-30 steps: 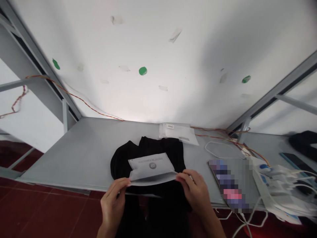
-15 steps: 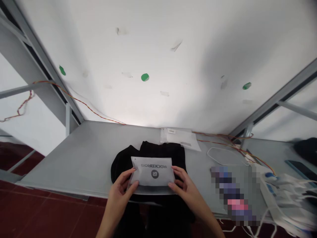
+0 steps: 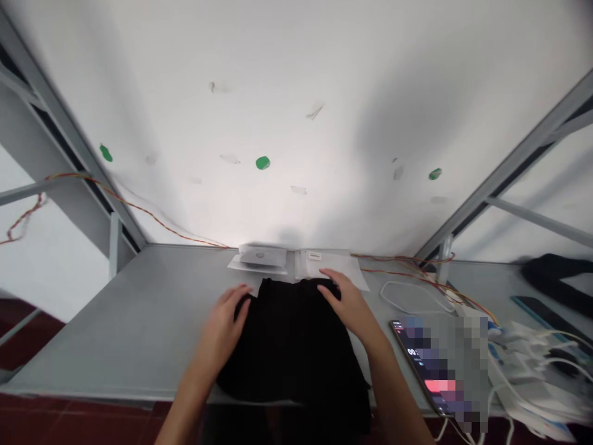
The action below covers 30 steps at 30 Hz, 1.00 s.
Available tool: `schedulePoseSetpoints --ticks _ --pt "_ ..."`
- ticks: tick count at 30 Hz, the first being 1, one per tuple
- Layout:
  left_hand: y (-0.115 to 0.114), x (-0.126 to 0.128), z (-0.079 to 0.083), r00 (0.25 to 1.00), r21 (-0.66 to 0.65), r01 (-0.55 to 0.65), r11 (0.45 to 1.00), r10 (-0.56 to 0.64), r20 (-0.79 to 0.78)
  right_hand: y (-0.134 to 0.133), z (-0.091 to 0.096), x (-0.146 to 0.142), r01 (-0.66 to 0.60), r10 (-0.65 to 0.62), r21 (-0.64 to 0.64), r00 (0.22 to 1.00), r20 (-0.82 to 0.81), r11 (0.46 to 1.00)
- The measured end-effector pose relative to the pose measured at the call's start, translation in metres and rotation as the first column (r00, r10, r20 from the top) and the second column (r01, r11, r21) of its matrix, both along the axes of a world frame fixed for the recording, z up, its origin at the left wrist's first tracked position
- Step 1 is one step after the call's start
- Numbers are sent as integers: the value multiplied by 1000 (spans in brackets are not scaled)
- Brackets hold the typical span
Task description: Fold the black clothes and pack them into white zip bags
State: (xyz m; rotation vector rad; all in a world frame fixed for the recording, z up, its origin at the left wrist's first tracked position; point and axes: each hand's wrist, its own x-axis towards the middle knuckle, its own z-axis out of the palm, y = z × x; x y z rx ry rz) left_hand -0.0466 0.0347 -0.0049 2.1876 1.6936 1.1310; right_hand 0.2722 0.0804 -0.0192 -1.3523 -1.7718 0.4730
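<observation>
Both hands [image 3: 222, 324] [image 3: 347, 303] at black garment's [image 3: 291, 340] far edge.

Black on grey
Black garment [image 3: 291, 334] on grey table [image 3: 139, 321]; white packet [image 3: 259, 256] at 12 o'clock; green dots [image 3: 262, 162] on white wall [image 3: 296, 93].

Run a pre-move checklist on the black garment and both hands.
1. Left hand on the black garment: ok, resting at its far left corner.
2. Right hand on the garment: ok, at its far right corner.
3. Grey pouch out of the hands: ok, lying at the wall.
4. Garment fully on the table: not ok, near edge hangs over.
5. Phone apart from the garment: ok.
6. Grip closed on the fabric: cannot tell.
</observation>
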Motion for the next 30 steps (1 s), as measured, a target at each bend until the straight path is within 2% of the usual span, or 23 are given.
schedulePoseSetpoints --ticks 3,6,9,12,15,18,21,24,26,28,30 --pt "8 10 -16 997 -53 75 996 -76 -21 -4 -39 25 90 -90 7 992 89 996" --pt "41 27 -17 995 -142 64 988 -75 -73 7 -58 27 150 -147 -16 983 109 989" --pt "73 41 -12 991 -211 58 976 -82 -105 21 -50 16 172 -175 37 979 101 984" --pt "81 42 -4 988 -214 103 972 -125 -95 22 -32 12 120 -125 92 990 58 988" --pt "67 30 6 983 -194 167 967 -179 -48 3 -24 26 50 -51 129 999 5 990" --pt "40 10 11 957 -159 285 945 -291 -12 -31 -30 48 -45 45 147 999 3 988" --pt "9 -12 5 927 -92 358 929 -366 -84 -71 -41 65 -66 56 143 996 76 987" --pt "-27 -33 -9 899 -72 392 917 -398 -183 -111 -46 70 -75 57 139 990 132 987" --pt "-48 -44 -20 854 -107 449 887 -461 -242 -130 -48 69 -203 188 51 959 211 978" --pt "-65 -53 -29 809 -164 488 857 -515 -283 -139 -50 68 -334 344 -86 896 282 939" --pt "-76 -59 -35 795 -212 492 844 -535 -286 -141 -54 71 -378 419 -187 857 300 907"
